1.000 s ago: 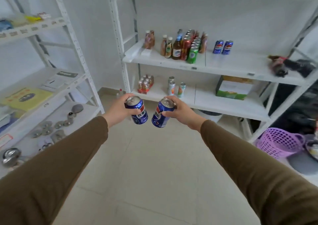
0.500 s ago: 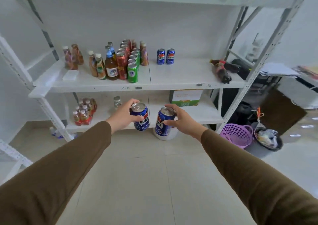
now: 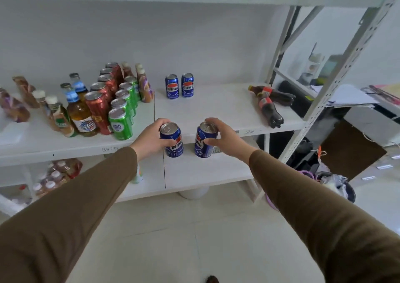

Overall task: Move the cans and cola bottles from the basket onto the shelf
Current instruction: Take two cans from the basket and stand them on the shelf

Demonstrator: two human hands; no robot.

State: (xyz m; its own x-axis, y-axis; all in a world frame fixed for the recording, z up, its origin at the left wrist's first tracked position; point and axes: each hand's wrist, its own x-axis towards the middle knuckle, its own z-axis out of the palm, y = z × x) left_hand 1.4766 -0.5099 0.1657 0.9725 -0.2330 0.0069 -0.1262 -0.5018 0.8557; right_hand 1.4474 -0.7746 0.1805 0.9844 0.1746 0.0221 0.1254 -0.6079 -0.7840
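Note:
My left hand (image 3: 150, 139) grips a blue cola can (image 3: 172, 141) and my right hand (image 3: 224, 136) grips a second blue cola can (image 3: 204, 141). Both cans are upright, held just in front of the white shelf's (image 3: 216, 109) front edge. Two more blue cola cans (image 3: 179, 86) stand side by side at the back of that shelf. Two cola bottles (image 3: 269, 104) lie on their sides at the shelf's right end. The purple basket (image 3: 270, 202) shows only as a sliver on the floor behind my right forearm.
Red and green cans with several tea and juice bottles (image 3: 101, 105) crowd the shelf's left half. Bare shelf lies between the blue cans and the lying bottles. A slanted perforated upright (image 3: 337, 77) bounds the right end. A lower shelf (image 3: 194, 172) holds small bottles at left.
I have come closer to the shelf and both hands have carried their cans forward and up to its front edge. The basket has slipped behind my right arm.

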